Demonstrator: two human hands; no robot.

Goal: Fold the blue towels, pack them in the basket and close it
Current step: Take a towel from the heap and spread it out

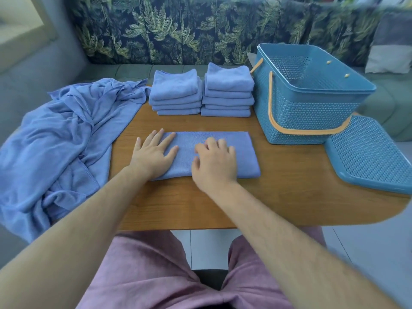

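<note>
A half-folded blue towel [245, 152] lies flat as a long rectangle in the middle of the wooden table [278, 192]. My left hand [153, 155] presses flat on its left end with fingers spread. My right hand [215, 162] rests on the towel's middle, fingers slightly bent, gripping nothing. Behind the towel stand two stacks of folded blue towels, the left stack [176, 92] and the right stack [228, 91]. The blue woven-look basket [307, 114] stands open and empty at the right, its orange handles down. Its blue lid [370, 157] lies beside it at the table's right edge.
A heap of unfolded blue towels [60, 134] drapes over the table's left edge and hangs down. A sofa with a leaf-print backrest [178, 30] runs behind the table. My lap in pink trousers [156, 275] sits below the near table edge.
</note>
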